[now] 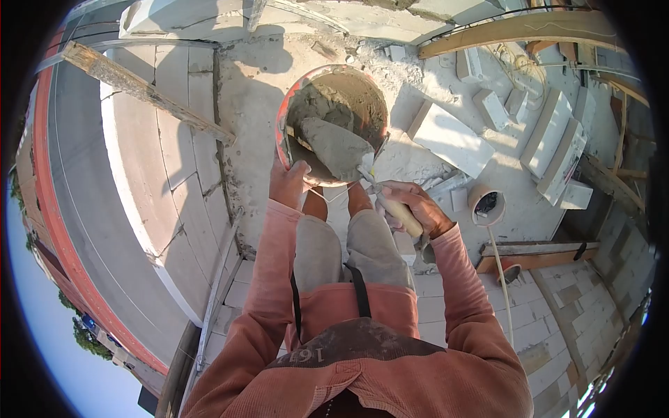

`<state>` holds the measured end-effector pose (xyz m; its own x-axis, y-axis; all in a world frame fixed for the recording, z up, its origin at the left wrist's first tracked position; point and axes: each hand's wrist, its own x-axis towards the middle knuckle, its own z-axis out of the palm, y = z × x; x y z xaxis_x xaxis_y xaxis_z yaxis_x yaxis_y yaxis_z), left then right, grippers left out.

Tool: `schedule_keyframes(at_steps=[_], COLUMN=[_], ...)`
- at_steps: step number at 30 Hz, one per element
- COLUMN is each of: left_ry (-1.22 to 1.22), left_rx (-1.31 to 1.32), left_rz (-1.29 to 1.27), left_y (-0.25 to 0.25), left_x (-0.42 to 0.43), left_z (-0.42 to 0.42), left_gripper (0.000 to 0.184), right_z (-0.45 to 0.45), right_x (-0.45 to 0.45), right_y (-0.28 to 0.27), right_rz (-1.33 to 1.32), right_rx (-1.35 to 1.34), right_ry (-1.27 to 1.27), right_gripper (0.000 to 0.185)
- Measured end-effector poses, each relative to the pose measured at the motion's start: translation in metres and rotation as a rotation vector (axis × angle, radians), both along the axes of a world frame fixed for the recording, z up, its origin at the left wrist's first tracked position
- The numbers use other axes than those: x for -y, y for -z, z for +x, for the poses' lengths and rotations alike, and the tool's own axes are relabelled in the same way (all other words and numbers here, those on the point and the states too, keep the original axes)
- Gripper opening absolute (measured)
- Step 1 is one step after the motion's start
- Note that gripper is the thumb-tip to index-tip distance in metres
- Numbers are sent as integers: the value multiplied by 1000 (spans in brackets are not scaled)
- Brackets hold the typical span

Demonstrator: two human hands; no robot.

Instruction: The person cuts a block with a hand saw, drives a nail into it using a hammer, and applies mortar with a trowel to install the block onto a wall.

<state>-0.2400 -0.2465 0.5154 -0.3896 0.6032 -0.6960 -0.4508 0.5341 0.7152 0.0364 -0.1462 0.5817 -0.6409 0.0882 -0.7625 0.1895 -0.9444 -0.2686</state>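
Observation:
An orange-rimmed bucket (281, 132) holds grey wet mortar (324, 108) and hangs or stands in front of my legs; which of these I cannot tell. My left hand (289, 182) grips its near left rim, thumb over the edge. In my right hand (411, 207) is the pale wooden handle of a trowel (403, 214), fingers wrapped round it. The trowel's blade, coated with mortar, reaches left across the bucket's mouth. A thin wire bucket handle (333, 198) droops below the near rim.
Left runs a block wall (174, 139) with a wooden brace (139, 87) leaning on it. White blocks (453, 139) and rubble lie on the floor at right. A small bucket (486, 205) with a rope (500, 279) stands nearer, and a timber beam (516, 31) crosses the upper right.

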Motion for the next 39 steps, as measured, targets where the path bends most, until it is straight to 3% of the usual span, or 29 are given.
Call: schedule_keyframes(at_steps=[5,9,10,13,14,17,19,23,25,29,33,35,37,39], left_ry=[-172,-223,-237,-207,-213,-242,-276,-255,-279,-317,-318,-331,-331,-326], left_rx=[124,126,128,114,106,113,155,164,171,149,155,181,217,159], left_rz=[55,19,-6,10,-28,-74,-17,-124,-143,-126,-115,-125,-138,-99], left_y=[-24,-10,-10,-12,-15,-20,-20,-13,-17,-11,-8,-10,-12,-22], left_x=[-16,-3,2,11,14,22,29,54,53,58,52,48,47,36], left_z=[11,8,8,6,6,8,9,5,5,7,3,4,0,-1], left_gripper=[52,65,71,56,56,55,55,55,55,58,67,68,69,58], right_z=[2,-24,-37,-74,-86,-128,-147,-134,-119,-113,-141,-153,-151,-135], right_x=[-8,-58,-76,-129,-146,-182,-176,-126,-105,-122,-175,-182,-169,-142], right_y=[-1,-7,-14,3,25,51,53,59,50,44,49,56,73,76], right_rz=[-101,255,431,1075,1377,1934,1809,1924,1798,1987,1984,1870,1932,1911], right_rx=[-219,-237,-144,297,427,803,861,777,736,709,764,799,752,671], right_ry=[268,407,426,277,245,75,-60,-192,-239,-41,-23,-101,-117,-157], right_gripper=[49,47,45,57,54,47,43,47,49,49,47,45,49,50])
